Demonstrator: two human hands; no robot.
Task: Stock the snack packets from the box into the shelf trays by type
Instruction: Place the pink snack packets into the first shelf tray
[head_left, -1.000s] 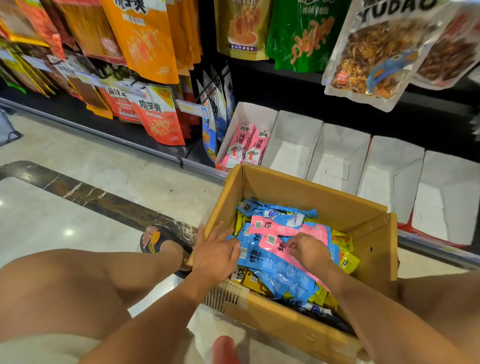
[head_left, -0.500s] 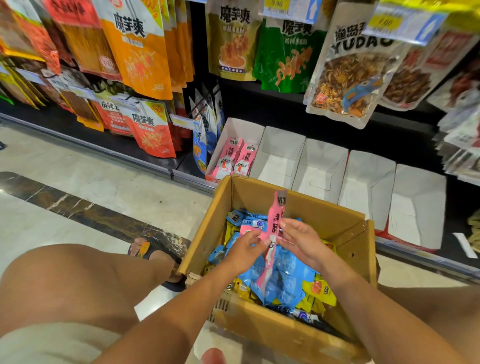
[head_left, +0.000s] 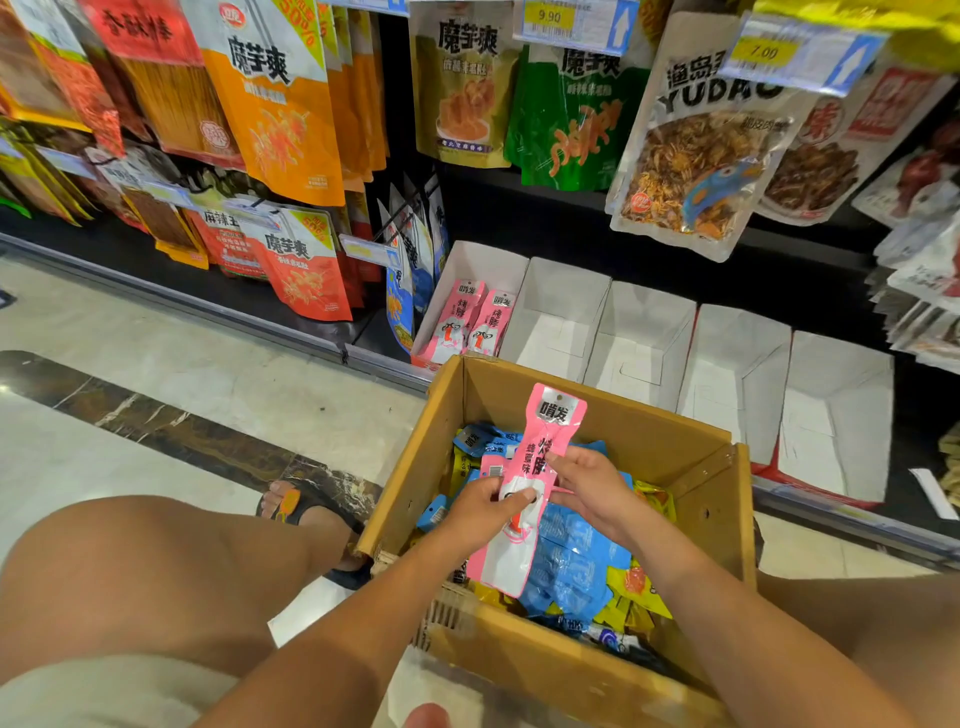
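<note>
As left hand (head_left: 483, 512) and right hand (head_left: 592, 491) pinch it, a pink packet (head_left: 555, 422) stands upright over the box (head_left: 639, 434).

A person crouches, both bare forearms stretched forward and angled in toward each other. The left hand (head_left: 485, 506) pinches the middle of a pink packet (head_left: 553, 426) between its thumb and curled fingers. The right hand (head_left: 592, 491), back facing up, holds the same packet's right edge with its fingertips.
</note>
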